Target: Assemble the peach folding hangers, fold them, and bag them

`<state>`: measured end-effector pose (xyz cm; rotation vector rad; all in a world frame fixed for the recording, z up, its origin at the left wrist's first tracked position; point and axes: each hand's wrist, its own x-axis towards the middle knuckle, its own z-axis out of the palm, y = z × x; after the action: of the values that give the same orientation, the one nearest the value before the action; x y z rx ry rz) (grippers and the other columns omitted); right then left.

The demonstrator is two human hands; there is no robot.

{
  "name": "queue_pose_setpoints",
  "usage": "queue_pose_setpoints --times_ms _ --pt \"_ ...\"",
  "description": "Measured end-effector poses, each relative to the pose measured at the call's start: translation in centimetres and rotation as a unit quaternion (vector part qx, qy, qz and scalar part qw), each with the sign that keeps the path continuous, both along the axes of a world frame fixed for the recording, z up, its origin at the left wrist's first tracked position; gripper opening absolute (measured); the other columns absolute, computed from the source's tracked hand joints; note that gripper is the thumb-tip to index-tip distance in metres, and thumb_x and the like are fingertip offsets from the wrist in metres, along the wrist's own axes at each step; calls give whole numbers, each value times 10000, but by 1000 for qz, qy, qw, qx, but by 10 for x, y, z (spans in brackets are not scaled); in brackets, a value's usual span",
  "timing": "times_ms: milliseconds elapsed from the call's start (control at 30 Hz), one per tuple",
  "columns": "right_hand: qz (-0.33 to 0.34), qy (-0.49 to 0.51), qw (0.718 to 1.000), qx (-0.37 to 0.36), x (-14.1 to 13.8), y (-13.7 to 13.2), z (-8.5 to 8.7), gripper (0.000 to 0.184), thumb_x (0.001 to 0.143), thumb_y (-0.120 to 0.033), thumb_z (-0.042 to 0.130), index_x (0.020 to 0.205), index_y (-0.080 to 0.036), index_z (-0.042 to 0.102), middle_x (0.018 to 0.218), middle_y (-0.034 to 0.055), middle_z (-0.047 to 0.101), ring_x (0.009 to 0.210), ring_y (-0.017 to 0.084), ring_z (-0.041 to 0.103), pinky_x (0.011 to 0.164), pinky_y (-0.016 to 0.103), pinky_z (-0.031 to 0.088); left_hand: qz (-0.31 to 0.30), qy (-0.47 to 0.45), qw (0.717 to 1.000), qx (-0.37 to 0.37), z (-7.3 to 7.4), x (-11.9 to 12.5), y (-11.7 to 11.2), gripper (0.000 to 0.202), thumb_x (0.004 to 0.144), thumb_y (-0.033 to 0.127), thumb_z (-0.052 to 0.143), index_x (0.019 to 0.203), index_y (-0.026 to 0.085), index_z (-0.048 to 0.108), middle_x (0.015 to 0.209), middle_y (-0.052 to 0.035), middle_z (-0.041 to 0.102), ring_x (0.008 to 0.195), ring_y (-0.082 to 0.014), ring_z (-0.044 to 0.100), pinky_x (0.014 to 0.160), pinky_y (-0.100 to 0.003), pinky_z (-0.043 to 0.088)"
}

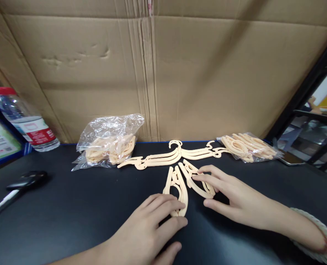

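Cream plastic folding clothes hangers lie on the black table [97, 221]. My left hand [152, 224] rests over the lower end of a folded hanger [184, 195], its fingers stretched out and the thumb apart from the hanger. Beside it, my right hand [235, 195] has its fingers over a second folded hanger [198, 188], with the thumb at that hanger's lower end. Just beyond both hands lies an unfolded hanger [163, 159], its arms spread to the left and right and its hook toward the cardboard. My fingers cover parts of both folded hangers.
Clear plastic bags of folded hangers lie at back left [108, 147] and back right [248, 146]. A red-capped water bottle [31, 125] stands at far left, with a black object with a white handle [28, 180] nearer. A cardboard wall [207, 73] closes off the back.
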<state>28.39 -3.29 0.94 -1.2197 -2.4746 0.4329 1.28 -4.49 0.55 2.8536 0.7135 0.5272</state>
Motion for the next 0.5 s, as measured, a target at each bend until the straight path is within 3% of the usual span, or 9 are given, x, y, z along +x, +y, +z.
queue_pose_setpoints --times_ms 167,300,500 --pt "57 -27 998 -24 -4 -2 2 439 927 -283 552 1362 -257 499 1238 77 558 1121 212 559 977 349 478 5 9 1000 -6 -6 -2 -1 347 779 138 626 1123 173 648 1230 -124 646 1144 -269 586 985 -395 524" --pt "98 -33 994 -30 -7 -5 5 433 955 -233 491 1386 -266 471 1224 74 557 1102 196 554 973 332 474 36 1 999 -4 -6 -2 -2 352 808 132 597 1158 162 625 1247 -140 623 1147 -269 584 982 -401 529" --pt "119 -12 993 -6 -8 -6 4 438 956 -227 497 1391 -268 458 1245 78 532 1094 186 554 967 322 476 36 -13 999 -11 -7 -1 0 351 814 121 582 1164 149 599 1266 -158 589 1196 -266 554 1012 -392 512"
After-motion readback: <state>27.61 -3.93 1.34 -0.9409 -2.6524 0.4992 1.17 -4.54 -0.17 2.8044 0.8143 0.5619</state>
